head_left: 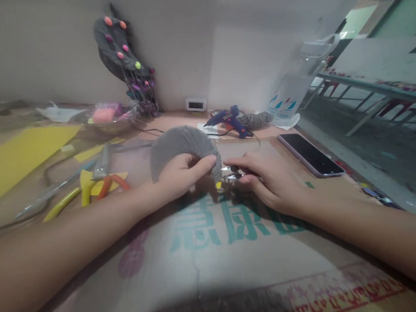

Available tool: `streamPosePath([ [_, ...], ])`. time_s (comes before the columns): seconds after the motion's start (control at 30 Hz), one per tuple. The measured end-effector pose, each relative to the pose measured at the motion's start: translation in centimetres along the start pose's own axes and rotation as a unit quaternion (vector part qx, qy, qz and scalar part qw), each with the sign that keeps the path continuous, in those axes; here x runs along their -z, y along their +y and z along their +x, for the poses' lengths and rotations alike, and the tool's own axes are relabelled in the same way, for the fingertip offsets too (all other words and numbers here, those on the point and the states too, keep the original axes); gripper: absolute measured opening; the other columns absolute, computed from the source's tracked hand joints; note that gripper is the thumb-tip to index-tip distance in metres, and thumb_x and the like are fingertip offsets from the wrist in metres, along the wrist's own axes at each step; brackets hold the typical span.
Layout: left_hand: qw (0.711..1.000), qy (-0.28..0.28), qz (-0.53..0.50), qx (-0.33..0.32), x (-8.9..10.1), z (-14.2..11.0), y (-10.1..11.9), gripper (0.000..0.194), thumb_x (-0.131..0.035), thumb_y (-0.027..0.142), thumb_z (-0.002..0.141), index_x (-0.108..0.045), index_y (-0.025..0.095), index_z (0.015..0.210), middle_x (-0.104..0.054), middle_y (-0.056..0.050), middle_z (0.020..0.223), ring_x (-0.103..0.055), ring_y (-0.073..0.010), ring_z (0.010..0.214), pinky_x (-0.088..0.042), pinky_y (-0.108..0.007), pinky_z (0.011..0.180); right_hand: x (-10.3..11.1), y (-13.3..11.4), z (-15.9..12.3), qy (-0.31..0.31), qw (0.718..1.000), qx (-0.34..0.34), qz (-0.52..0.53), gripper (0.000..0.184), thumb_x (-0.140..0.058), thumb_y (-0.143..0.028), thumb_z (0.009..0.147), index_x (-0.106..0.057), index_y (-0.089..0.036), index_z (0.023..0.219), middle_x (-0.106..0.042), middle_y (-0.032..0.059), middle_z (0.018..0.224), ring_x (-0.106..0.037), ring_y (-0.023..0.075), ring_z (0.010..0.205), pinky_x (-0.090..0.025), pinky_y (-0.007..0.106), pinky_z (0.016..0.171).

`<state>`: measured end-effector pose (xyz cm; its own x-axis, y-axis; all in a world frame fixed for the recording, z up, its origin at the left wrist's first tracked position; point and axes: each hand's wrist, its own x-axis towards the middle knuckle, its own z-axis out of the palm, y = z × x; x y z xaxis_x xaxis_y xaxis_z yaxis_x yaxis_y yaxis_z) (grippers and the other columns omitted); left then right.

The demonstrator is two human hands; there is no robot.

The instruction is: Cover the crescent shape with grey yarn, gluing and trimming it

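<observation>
My left hand (187, 174) is closed on a grey yarn-wrapped crescent (181, 141), with the thumb pressed on its face near the right end. Just to the right of that end, my right hand (268, 177) is closed around small scissors (233, 175). Their metal blades point left, close to the crescent's tip; blur hides whether they touch it. Under both hands lies a printed cardboard sheet (210, 267) with green characters. A small yellow bit (219, 185) shows below the crescent's tip.
Behind my hands are a blue glue gun (226, 120), grey yarn (258, 120) and a small clock (196, 104). A phone (310, 154) lies right. At left are yellow- and orange-handled tools (87, 188) and yellow paper (18, 153). A decorated crescent (119, 52) leans on the wall.
</observation>
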<state>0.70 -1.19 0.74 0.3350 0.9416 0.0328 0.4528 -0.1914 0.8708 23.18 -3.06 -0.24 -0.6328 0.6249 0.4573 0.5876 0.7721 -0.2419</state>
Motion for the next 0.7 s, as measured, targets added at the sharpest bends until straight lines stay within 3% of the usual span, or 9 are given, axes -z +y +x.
streamPosePath([
  [0.2, 1.0, -0.015, -0.015, 0.007, -0.29, -0.25, 0.27, 0.049, -0.053, 0.049, 0.083, -0.059, 0.019, 0.045, -0.054, 0.001, 0.038, -0.046, -0.0109, 0.037, -0.034, -0.02, 0.039, -0.08, 0.21, 0.09, 0.006, 0.997, 0.034, -0.068, 0.038, -0.034, -0.038, 0.103, -0.064, -0.015, 0.103, -0.062, 0.0071, 0.078, -0.054, 0.019, 0.072, -0.038, 0.031, 0.066],
  [0.5, 1.0, -0.022, -0.019, -0.005, -0.28, -0.09, -0.13, 0.049, -0.054, 0.049, 0.083, -0.057, 0.02, 0.043, -0.056, 0.001, 0.038, -0.046, -0.0105, 0.036, -0.033, -0.02, 0.038, -0.18, 0.14, -0.02, -0.005, 0.994, 0.055, -0.093, 0.036, -0.035, -0.036, 0.103, -0.064, -0.014, 0.109, -0.061, 0.0066, 0.078, -0.052, 0.0174, 0.069, -0.037, 0.03, 0.064],
  [0.7, 1.0, -0.012, 0.0, 0.024, -0.25, -0.17, 0.38, 0.049, -0.054, 0.048, 0.083, -0.055, 0.02, 0.043, -0.055, 0.002, 0.039, -0.049, -0.0104, 0.038, -0.035, -0.02, 0.041, -0.14, 0.21, 0.07, -0.009, 0.991, 0.068, -0.114, 0.035, -0.037, -0.033, 0.102, -0.065, -0.013, 0.107, -0.062, 0.0068, 0.077, -0.051, 0.0174, 0.068, -0.035, 0.03, 0.063],
])
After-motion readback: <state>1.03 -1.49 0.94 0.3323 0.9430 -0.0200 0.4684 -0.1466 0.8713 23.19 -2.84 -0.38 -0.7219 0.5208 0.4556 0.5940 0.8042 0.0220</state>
